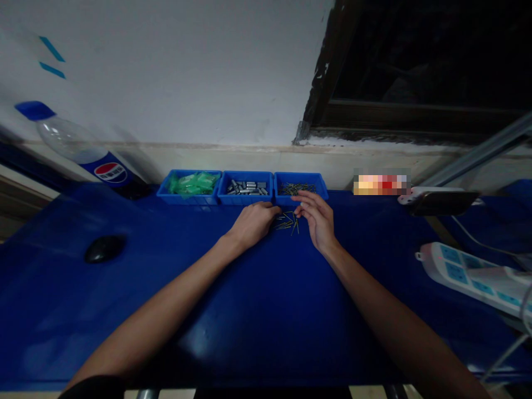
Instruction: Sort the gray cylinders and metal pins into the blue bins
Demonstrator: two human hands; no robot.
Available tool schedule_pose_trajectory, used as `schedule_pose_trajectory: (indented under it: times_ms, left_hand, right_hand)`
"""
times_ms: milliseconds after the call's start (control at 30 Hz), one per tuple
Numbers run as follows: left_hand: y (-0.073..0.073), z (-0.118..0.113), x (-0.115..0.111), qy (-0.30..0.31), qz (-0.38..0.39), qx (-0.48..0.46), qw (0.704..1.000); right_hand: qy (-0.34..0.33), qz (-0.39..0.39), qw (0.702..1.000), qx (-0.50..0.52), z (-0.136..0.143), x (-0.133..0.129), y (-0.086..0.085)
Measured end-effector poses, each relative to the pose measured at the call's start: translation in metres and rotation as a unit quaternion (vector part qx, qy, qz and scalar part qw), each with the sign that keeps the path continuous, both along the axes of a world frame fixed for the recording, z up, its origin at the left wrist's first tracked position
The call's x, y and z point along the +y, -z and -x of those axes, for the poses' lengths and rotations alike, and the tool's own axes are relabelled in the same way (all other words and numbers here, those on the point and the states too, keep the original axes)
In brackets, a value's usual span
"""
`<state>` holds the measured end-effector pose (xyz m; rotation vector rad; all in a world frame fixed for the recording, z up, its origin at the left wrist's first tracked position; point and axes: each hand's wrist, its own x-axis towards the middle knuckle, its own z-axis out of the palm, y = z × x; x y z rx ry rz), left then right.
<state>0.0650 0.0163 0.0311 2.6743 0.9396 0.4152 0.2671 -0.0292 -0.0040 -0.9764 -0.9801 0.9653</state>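
Several thin brass-coloured screws (285, 224) lie loose on the blue table (257, 310), between my two hands. My left hand (254, 224) rests just left of them with its fingers curled together; what they hold, if anything, is hidden. To the right of the pile, my right hand (318, 219) is held with its fingers apart, the tips near the screws and the front of the right blue bin (322, 194). That bin holds more thin screws. The middle blue bin (246, 199) contains short silver metal pieces, and the left blue bin (189, 199) has green plastic packaging in it.
A cola bottle (100, 160) stands at the back left, with a black mouse (103, 249) in front of it. On the right are a phone (444, 201) on a stand and a white power strip (477, 277) with cables. A wall runs behind the bins.
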Motion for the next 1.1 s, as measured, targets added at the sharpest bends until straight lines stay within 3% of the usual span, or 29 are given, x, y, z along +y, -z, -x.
schedule_pose_trajectory:
  times_ms: [100,200,400,767,1100]
  left_hand:
    - [0.001,0.0,0.001,-0.024,-0.004,-0.017,1.0]
    - [0.0,-0.001,0.003,-0.027,-0.001,-0.091,0.995]
    - [-0.01,-0.003,0.003,-0.019,0.033,-0.188,0.982]
    - [-0.01,-0.008,0.0,-0.061,0.223,-0.354,0.906]
    - [-0.007,-0.006,0.002,-0.08,0.165,-0.29,0.939]
  right_hand:
    - [-0.006,-0.003,1.0,-0.006,0.0,0.0,0.002]
    - [-0.007,-0.002,1.0,-0.021,0.0,0.001,0.004]
    - [-0.014,-0.003,0.999,-0.033,-0.001,0.001,0.004]
    - [-0.059,0.0,0.996,-0.069,-0.001,0.0,0.007]
    - [-0.061,0.032,0.997,-0.034,-0.001,0.001,0.007]
